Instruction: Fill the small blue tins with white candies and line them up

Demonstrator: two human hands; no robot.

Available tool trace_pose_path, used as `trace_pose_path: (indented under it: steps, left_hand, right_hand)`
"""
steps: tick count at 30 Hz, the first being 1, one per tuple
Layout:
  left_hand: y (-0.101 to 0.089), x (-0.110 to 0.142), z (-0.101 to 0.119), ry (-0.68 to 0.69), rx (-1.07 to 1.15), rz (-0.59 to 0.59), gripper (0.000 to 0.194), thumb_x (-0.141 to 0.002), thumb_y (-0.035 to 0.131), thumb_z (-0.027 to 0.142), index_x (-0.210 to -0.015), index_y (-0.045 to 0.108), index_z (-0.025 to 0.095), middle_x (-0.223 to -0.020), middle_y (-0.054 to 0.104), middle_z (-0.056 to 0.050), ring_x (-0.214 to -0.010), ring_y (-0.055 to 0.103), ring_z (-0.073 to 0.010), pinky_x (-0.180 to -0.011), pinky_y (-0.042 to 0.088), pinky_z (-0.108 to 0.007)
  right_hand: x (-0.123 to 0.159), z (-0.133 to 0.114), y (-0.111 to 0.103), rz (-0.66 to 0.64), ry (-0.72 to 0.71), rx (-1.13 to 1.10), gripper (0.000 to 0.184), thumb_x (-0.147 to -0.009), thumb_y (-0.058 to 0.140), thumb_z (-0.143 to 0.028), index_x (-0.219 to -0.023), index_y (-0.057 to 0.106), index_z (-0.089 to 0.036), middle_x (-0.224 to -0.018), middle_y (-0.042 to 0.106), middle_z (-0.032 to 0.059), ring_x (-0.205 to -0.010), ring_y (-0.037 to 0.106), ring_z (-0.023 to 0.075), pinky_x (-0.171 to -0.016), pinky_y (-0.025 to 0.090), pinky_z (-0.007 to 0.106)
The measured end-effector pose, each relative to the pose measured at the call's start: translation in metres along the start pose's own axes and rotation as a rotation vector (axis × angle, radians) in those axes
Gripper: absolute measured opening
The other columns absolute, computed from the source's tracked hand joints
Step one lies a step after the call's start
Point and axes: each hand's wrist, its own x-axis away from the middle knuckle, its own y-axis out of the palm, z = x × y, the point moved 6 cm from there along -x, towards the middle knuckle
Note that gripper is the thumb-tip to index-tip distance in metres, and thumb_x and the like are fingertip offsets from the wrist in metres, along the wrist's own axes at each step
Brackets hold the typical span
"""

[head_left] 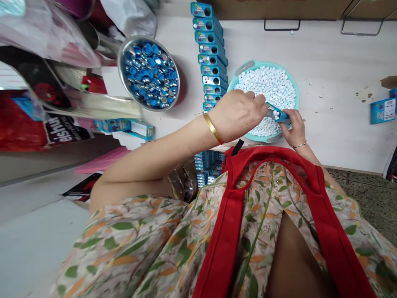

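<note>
My right hand (293, 126) grips a small blue box (282, 117) over the near right part of a turquoise basin (296, 89) filled with small white pellets (266, 85). A few white pellets show at the opening of this box. My left hand (243, 109), with a gold bangle at the wrist, reaches across the basin's left side. Its fingers are curled at the other end of the box, and what they pinch is hidden behind the knuckles. A row of similar blue boxes (212, 49) stands just left of the basin, each with a round hole facing up.
A steel bowl (175, 91) of blue-and-silver caps stands left of the row. Plastic bags (46, 37) and packets crowd the far left. Another blue box (383, 111) lies at the right. A cardboard box (279, 9) borders the table's back. More boxes (206, 165) sit below the table edge.
</note>
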Motion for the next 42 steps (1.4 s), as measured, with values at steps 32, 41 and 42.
trace_pose_path:
  steps: [32,41,42]
  left_hand:
    - [0.221,0.167,-0.18,-0.827,0.32,0.159,0.052,-0.097,0.057,0.047,-0.144,0.052,0.025,-0.15,0.056,-0.014,-0.142,0.06,-0.0395,-0.112,0.058,-0.055]
    - [0.203,0.156,-0.127,-0.702,0.379,0.251,0.028,-0.1,0.054,0.054,-0.126,0.061,0.043,-0.112,0.069,0.003,-0.115,0.069,-0.0307,-0.112,0.062,-0.055]
    - [0.206,0.144,-0.119,-0.667,0.399,0.206,0.03,-0.101,0.053,0.055,-0.125,0.063,0.041,-0.112,0.071,0.002,-0.112,0.07,-0.0304,-0.109,0.063,-0.053]
  right_hand:
    - [0.075,0.177,-0.157,0.535,0.878,0.027,0.032,-0.087,0.077,-0.046,-0.103,0.065,-0.02,-0.108,0.068,0.0074,-0.11,0.065,0.0227,-0.114,0.057,0.052]
    - [0.048,0.269,-0.251,0.446,1.144,0.288,0.092,-0.089,0.079,-0.068,-0.153,0.051,-0.008,-0.172,0.039,0.0372,-0.166,0.029,0.0409,-0.139,0.012,0.075]
    - [0.043,0.275,-0.247,0.451,1.163,0.284,0.098,-0.087,0.078,-0.073,-0.155,0.05,-0.007,-0.172,0.038,0.0391,-0.167,0.028,0.0433,-0.138,0.011,0.077]
